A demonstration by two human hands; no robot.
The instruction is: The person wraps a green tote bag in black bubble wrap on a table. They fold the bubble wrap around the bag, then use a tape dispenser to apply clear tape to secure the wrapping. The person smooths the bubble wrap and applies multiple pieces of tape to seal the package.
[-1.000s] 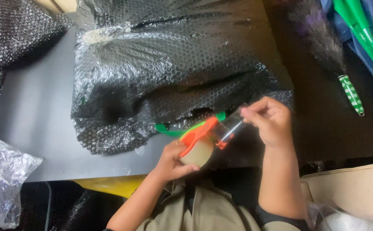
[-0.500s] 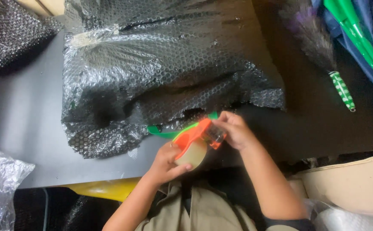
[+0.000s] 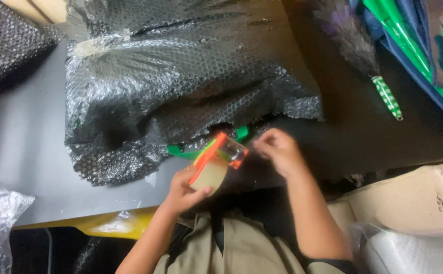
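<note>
Tape dispenser (image 3: 215,161), orange with a tan roll, is held at the near table edge, just below the bubble-wrapped bundle (image 3: 181,91). Left hand (image 3: 183,190) is closed around the roll from beneath, thumb across its face. Right hand (image 3: 278,151) is seen just right of the dispenser's clear front end, fingers pinched narrow as if on a tape end; the tape itself cannot be made out. A second ago this hand was raised farther right; half a second ago it was against the dispenser. A fresh length appears to be being drawn off. Green part (image 3: 186,150) protrudes beneath the bundle. Dark table (image 3: 23,152) carries all; green striped handle (image 3: 387,96) lies well apart.
</note>
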